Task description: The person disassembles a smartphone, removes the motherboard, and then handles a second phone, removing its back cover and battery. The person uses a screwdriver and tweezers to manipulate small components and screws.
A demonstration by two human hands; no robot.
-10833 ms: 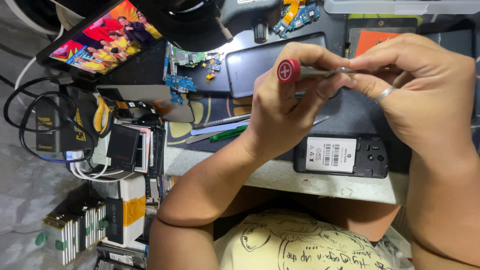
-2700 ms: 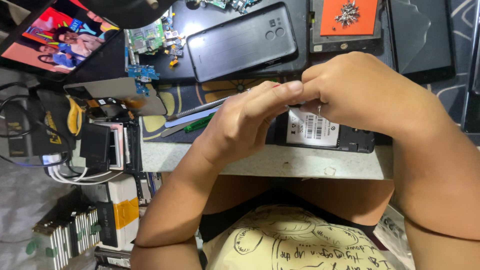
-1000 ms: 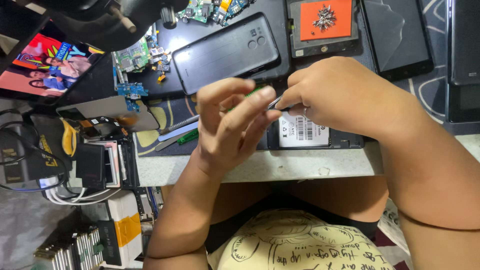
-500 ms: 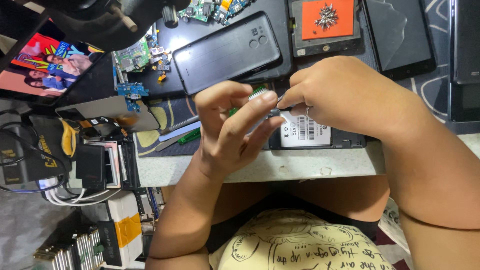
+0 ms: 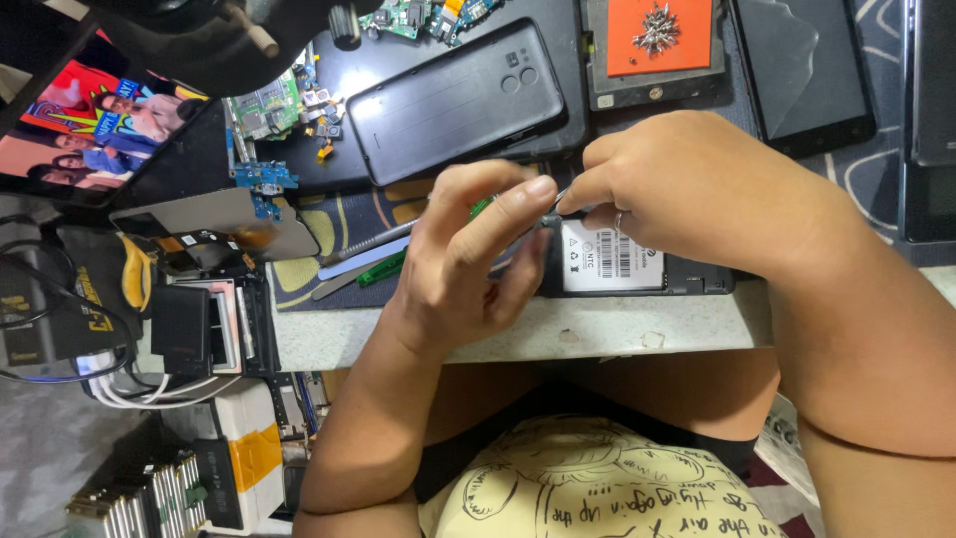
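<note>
My right hand [image 5: 697,189], with a ring on one finger, pinches a thin metal tool [image 5: 556,199] whose tip sticks out to the left. My left hand [image 5: 468,264] is curled, and its index fingertip and thumb meet that tip. Both hands hover just over an opened black phone [image 5: 687,284] with a white-labelled battery [image 5: 609,257], lying at the table's near edge. The tool's far end is hidden inside my right fist.
A black phone back cover [image 5: 458,100] lies behind my hands. An orange pad with several screws [image 5: 659,35], circuit boards [image 5: 264,110], a dark screen panel [image 5: 802,70], a metal spudger [image 5: 373,239], a green tool [image 5: 383,267] and a lit colourful screen [image 5: 80,120] surround them. Cables and boxes crowd the left.
Over the last second my left fingers have closed in on the tool's tip. My right hand stays over the open phone, barely moved.
</note>
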